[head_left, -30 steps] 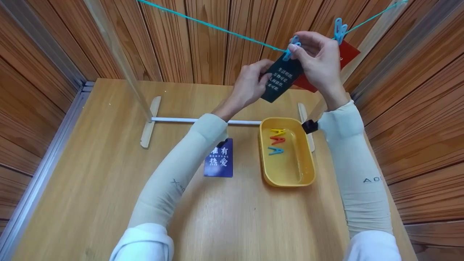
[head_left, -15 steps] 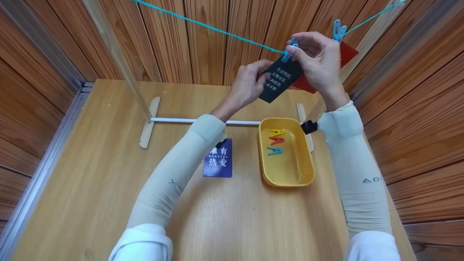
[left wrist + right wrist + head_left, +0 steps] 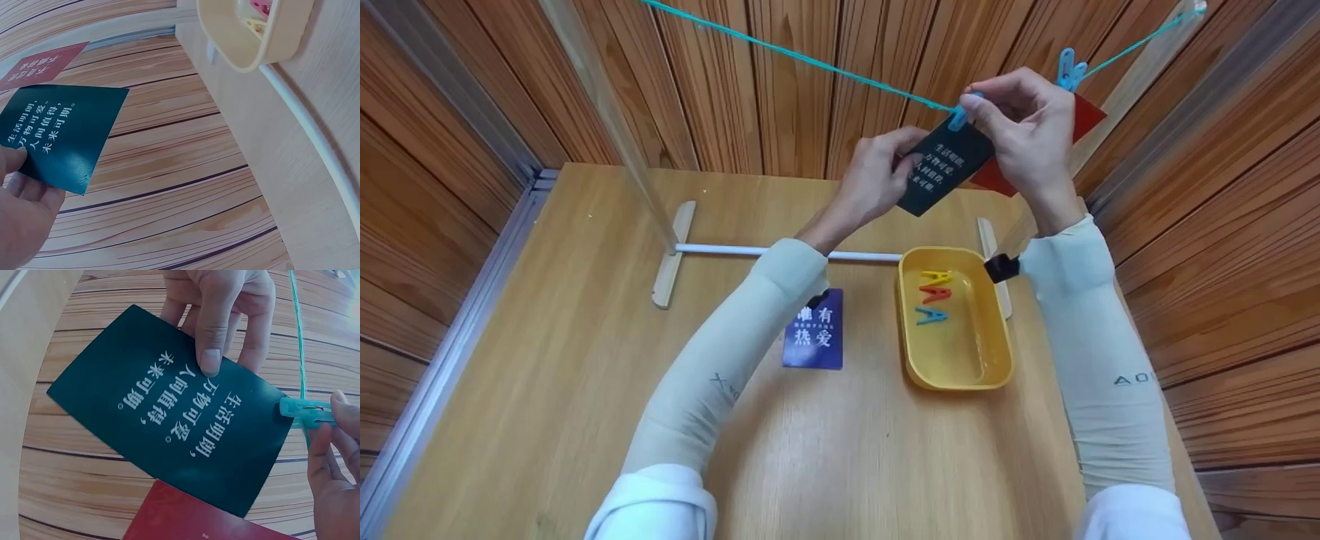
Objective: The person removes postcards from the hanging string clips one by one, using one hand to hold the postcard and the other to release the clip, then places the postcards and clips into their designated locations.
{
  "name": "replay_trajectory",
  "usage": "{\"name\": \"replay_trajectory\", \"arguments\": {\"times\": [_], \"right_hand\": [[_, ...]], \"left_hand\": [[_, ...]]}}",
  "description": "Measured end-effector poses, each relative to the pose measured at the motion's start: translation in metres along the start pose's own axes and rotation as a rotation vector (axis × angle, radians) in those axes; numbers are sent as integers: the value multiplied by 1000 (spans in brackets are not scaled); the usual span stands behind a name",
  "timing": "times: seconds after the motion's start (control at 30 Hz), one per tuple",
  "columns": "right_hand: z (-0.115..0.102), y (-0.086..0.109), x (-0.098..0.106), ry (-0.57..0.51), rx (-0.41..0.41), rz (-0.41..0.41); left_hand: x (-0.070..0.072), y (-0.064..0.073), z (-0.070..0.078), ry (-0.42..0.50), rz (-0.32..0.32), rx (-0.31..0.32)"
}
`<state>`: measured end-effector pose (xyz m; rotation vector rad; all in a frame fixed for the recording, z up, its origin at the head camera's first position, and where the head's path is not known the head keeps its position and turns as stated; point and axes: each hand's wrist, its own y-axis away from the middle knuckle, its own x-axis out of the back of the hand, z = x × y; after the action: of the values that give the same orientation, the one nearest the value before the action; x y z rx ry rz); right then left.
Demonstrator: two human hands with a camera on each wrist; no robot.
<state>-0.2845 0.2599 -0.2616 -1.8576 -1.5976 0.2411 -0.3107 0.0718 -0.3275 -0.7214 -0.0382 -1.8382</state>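
Note:
My left hand (image 3: 877, 169) pinches the edge of a dark green card (image 3: 947, 165) with white lettering, thumb on the printed face. At the card's upper corner my right hand (image 3: 1027, 135) pinches a blue clothespin (image 3: 306, 412) between thumb and fingers. In the right wrist view the clothespin's jaws overlap that corner and the turquoise string (image 3: 300, 343). A red card (image 3: 1086, 118) hangs behind my right hand from another blue clothespin (image 3: 1069, 71) on the string.
On the wooden table (image 3: 840, 450) stands a yellow tray (image 3: 960, 367) with yellow, red and blue clothespins inside. A blue-purple card (image 3: 814, 349) lies left of it, partly under my left forearm. Wooden posts (image 3: 611, 112) carry the string, joined below by a white rod (image 3: 720, 248).
Both hands keep their grips on the card and clothespin. My right fingers have shifted slightly, and the clothespin's handles now show less in the head view. The head view has moved a little.

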Motion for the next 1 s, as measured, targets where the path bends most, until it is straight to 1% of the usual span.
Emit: {"name": "replay_trajectory", "arguments": {"times": [0.07, 0.23, 0.43, 0.5, 0.63, 0.73, 0.87, 1.0], "right_hand": [[-1, 1, 0, -1, 32, 3], [-3, 1, 2, -25, 47, 27], [-4, 1, 5, -42, 110, 46], [-6, 0, 5, -42, 108, 63], [-14, 0, 2, -56, 71, 98], [-20, 1, 1, -107, 73, 111], [-24, 2, 1, -156, 118, 121], [-25, 3, 3, -159, 161, 134]], "left_hand": [[-1, 1, -1, 2, 1, 2], [-1, 2, -5, -7, 11, 4], [0, 4, -8, -4, 21, 5], [1, 5, -8, -6, 24, 6], [2, 7, -9, -4, 15, 23], [4, 9, -11, 1, 11, 31], [6, 13, -15, 12, 13, 32], [7, 17, -18, 6, 7, 28]]}}
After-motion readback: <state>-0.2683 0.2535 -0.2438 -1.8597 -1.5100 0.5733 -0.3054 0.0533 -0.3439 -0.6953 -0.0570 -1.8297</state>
